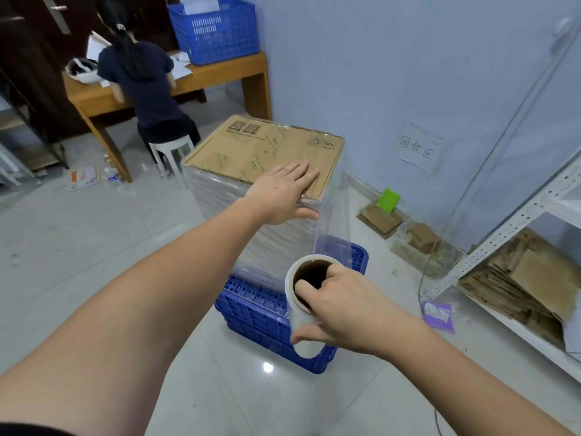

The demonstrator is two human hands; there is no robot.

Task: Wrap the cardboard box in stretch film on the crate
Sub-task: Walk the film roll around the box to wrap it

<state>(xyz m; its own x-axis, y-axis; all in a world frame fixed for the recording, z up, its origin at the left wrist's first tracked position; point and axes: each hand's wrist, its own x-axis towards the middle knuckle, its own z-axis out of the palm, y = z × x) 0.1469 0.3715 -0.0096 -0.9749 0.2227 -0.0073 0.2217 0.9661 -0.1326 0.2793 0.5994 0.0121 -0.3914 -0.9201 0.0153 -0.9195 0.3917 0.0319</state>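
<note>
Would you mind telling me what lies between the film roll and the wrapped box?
In the head view, a taut sheet of stretch film runs from the roll, gripped by the right hand, to the cardboard box.

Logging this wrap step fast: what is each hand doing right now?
Left hand: open, flat on the top corner of the cardboard box.
Right hand: grip closed on the stretch film roll, fingers hooked into its core.

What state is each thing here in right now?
cardboard box: taped closed, sides film-wrapped, top bare
stretch film roll: partly unrolled, film running to box
blue crate: upside down under box
left hand: flat on box
right hand: gripping roll
</note>
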